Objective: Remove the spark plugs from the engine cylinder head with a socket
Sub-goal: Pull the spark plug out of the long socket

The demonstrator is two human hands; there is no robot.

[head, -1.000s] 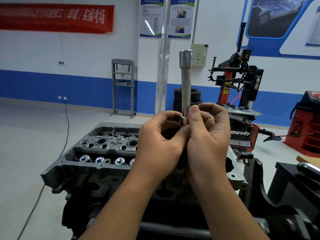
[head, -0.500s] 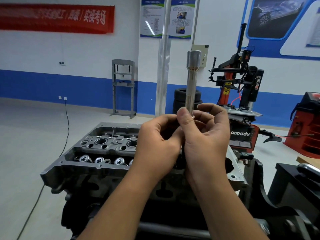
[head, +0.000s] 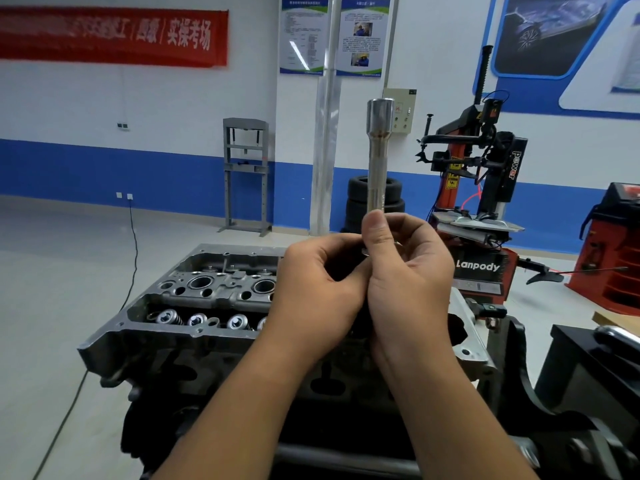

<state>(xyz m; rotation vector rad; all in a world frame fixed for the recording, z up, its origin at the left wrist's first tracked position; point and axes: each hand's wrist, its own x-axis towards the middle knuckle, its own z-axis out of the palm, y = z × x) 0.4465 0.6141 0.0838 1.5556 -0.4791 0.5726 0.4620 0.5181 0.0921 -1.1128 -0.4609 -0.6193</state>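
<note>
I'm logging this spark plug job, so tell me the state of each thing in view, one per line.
Spark plug socket: upright, wide end up, held above the engine.
Right hand: closed on the socket's lower end.
Left hand: closed near the socket's base; contact unclear.
Cylinder head: cover off, valve springs and plug wells exposed.
Stacked tyres: lying flat by the wall.
</note>
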